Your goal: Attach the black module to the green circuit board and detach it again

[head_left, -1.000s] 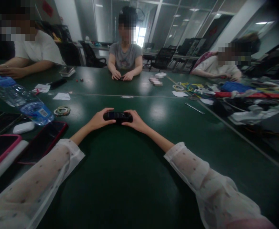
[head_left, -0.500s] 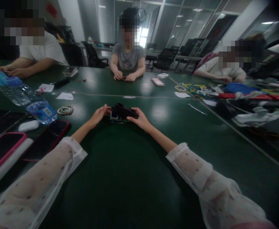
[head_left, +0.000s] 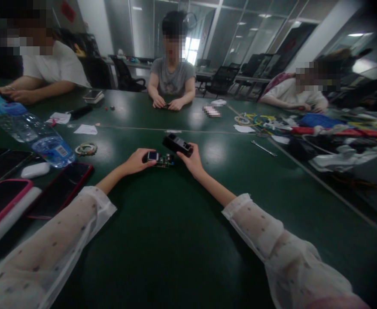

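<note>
Between thumb and fingers, my left hand (head_left: 140,161) grips the left end of a green circuit board (head_left: 165,160) that carries a small screen. My right hand (head_left: 191,161) is closed on the right end of a black plastic casing (head_left: 177,144), tilted, with cut-outs on its face. The casing is held up and to the right of the board, apart from it. Both are over the green tabletop (head_left: 162,214), in front of me. Fingers behind each part are hidden.
At left are water bottles (head_left: 51,148), a bead bracelet (head_left: 86,149), a red-edged phone (head_left: 61,191) and a white case (head_left: 35,170). A wrench (head_left: 263,148) lies right, near tangled cables (head_left: 256,120). A person (head_left: 172,81) sits opposite; others sit at both sides.
The black casing has come off the board, moving up and right in my right hand. My left hand has moved onto the board, whose screen and parts now show.
</note>
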`<state>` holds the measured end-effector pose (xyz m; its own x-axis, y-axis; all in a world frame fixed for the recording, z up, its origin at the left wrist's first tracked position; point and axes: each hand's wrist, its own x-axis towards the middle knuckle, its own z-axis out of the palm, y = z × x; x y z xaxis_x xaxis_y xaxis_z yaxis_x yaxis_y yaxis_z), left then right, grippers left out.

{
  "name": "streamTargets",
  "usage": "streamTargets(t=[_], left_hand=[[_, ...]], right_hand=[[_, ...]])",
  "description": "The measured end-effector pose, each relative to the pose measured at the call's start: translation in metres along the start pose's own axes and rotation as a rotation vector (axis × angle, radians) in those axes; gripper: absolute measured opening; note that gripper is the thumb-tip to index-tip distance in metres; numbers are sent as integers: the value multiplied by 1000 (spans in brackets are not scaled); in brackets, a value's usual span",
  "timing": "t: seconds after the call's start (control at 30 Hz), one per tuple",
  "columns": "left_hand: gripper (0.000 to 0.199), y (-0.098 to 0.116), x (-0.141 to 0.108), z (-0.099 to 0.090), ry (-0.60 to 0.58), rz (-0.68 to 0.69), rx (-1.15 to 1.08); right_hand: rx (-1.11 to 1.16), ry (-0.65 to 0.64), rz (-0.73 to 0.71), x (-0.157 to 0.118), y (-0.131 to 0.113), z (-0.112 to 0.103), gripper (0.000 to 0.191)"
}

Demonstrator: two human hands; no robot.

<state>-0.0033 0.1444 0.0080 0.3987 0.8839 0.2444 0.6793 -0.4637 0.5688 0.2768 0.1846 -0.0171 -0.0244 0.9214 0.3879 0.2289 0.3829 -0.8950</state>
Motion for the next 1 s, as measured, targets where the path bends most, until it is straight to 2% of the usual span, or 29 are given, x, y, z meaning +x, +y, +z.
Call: streamTargets(t=[0.17,0.47,0.67,0.9,1.0], left_hand=[[85,6,-2,0,-14,39,77],[77,8,-4,3,5,-7,126],[82,13,-6,5,-4,4,200],[83,13,-6,5,-42,16,221],[83,13,-6,5,-48,16,226]], right_hand=[[-102,-13,-24,1,4,1,58],[-213,-39,-55,-1,-7,-1,53],[-246,-56,-60,-1,-6,0,53],[-397,-109,-87,-3,-7,3,49],[-406,-107,-98,-3,-6,3,54]])
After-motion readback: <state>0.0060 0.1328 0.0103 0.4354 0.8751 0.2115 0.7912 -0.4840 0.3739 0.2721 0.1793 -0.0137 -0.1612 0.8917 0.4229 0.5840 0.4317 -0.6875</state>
